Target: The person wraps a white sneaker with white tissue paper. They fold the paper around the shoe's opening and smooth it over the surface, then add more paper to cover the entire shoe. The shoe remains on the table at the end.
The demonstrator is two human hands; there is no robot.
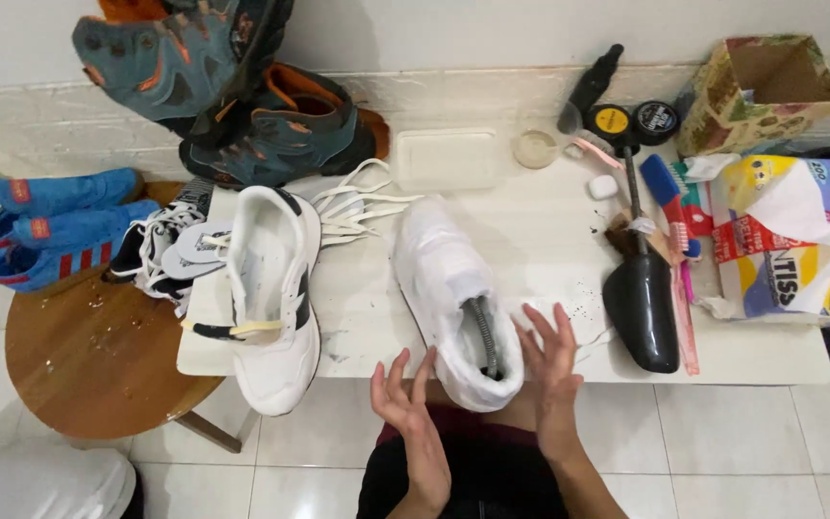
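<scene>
both hands spread empty beside a white fabric sneaker (449,293) on the white counter (549,221)

its long axis runs away from the person, toe far, heel near – a metal spring shoe tree sits in the opening. left hand (413,408) and right hand (549,360) flank the heel, each grip released, fingers splayed, touching nothing.

I see two white shoes (453,298) on my white table (530,221), blue slippers (50,226) with red stripes, teal-and-orange boots (242,86), a glossy black shoe tree (642,312), and a brown stool (98,356).
</scene>
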